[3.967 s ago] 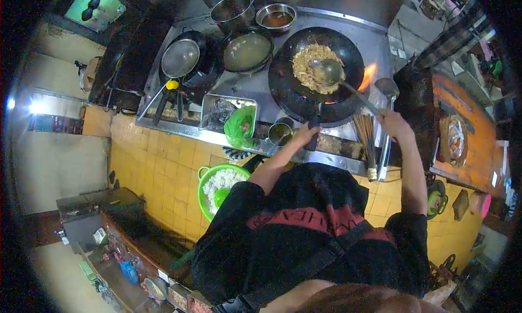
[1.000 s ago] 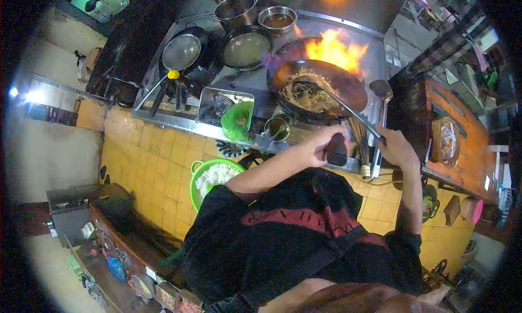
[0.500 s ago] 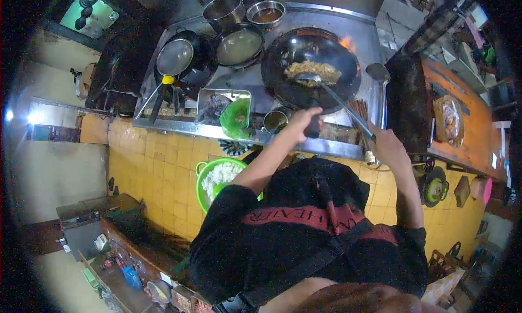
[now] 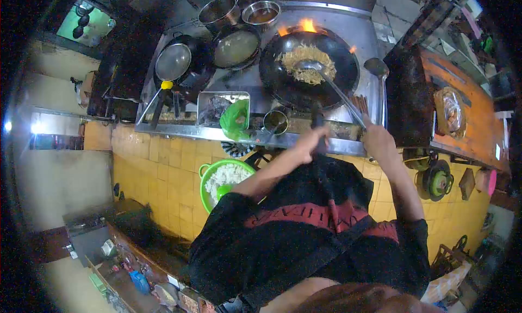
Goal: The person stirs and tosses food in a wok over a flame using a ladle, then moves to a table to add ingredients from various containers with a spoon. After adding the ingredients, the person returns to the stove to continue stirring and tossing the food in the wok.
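My left hand (image 4: 314, 143) is wrapped round the dark handle (image 4: 318, 117) of a big black wok (image 4: 283, 90) on the stove. Light-brown food (image 4: 296, 56), too blurred to tell grains from strands, lies in the wok. The fingers of my right hand (image 4: 379, 143) close round the long metal shaft of a ladle (image 4: 343, 98). The ladle's bowl rests in the food, slightly right of the wok's middle. Orange flames (image 4: 304, 26) rise behind the wok's far rim.
Left of the wok are a pan (image 4: 237, 47), a strainer (image 4: 174, 62), a metal tray (image 4: 206, 97) with a green bag (image 4: 235, 120), and a small cup (image 4: 275, 122). Another ladle (image 4: 376, 68) lies right. Below stands a green basin (image 4: 204, 189) of white rice.
My left hand and the wok handle have come nearer my body. The food has spread and shifted toward the wok's far side. Flames have grown behind the far rim.
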### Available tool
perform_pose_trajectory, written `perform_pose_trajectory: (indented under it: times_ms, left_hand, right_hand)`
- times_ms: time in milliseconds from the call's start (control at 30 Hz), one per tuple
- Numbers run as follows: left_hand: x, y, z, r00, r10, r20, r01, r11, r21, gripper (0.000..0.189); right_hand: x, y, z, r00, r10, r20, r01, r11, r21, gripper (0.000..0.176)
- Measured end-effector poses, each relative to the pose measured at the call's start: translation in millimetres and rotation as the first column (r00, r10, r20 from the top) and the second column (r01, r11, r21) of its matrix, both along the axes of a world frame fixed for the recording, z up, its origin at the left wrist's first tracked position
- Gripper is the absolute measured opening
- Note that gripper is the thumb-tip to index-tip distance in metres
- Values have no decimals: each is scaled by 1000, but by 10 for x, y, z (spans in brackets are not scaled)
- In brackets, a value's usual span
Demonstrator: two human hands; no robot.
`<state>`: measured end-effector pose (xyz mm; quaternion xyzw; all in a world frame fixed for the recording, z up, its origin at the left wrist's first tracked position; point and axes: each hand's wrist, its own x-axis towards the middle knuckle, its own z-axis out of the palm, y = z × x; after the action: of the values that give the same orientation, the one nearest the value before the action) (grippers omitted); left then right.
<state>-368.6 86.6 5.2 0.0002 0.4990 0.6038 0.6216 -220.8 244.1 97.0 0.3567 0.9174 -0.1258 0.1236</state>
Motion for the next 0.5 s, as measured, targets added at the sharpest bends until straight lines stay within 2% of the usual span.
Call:
perform_pose_trajectory:
  times_ms: [33,67,100,133,167,233,267,333,367,433,500]
  left_hand:
    - [215,-123,263,995,-20,93,14,998,59,22]
    - [318,-195,436,993,-56,108,57,998,-7,21]
    - [317,-191,548,989,-94,112,102,993,-63,21]
    - [244,-140,570,991,-130,22,131,989,-75,21]
    - [38,-54,373,982,-150,116,154,988,-22,22]
    - [-380,127,266,997,-29,65,27,999,38,24]
    - [-366,93,129,998,-25,64,23,999,39,24]
    - [-318,110,-217,979,20,-201,-38,995,-87,25]
    - [-58,48,-271,992,45,-120,-49,998,-35,24]
    - [280,-151,380,996,-85,-22,85,996,15,23]
    - [179,-110,432,992,-121,-37,120,992,-30,24]
  right_hand:
    - [54,-30,-88,999,19,-34,-17,999,43,49]
    - [67,-76,22,999,21,-31,-20,999,36,49]
    - [32,-90,256,998,39,-44,-41,998,-46,48]
    - [34,-100,421,997,55,-52,-61,990,-130,46]
    - [58,-107,472,998,54,-43,-60,989,-137,46]
    - [68,-114,505,996,95,1,-94,989,-110,48]
    - [49,-105,374,994,107,21,-106,993,-41,47]
    - [14,-117,29,995,98,14,-99,995,28,46]
    - [-4,-116,-50,996,87,11,-88,992,89,45]
    - [25,-184,11,991,126,-38,-122,989,80,41]
    - [12,-220,160,994,105,-5,-105,994,-13,39]
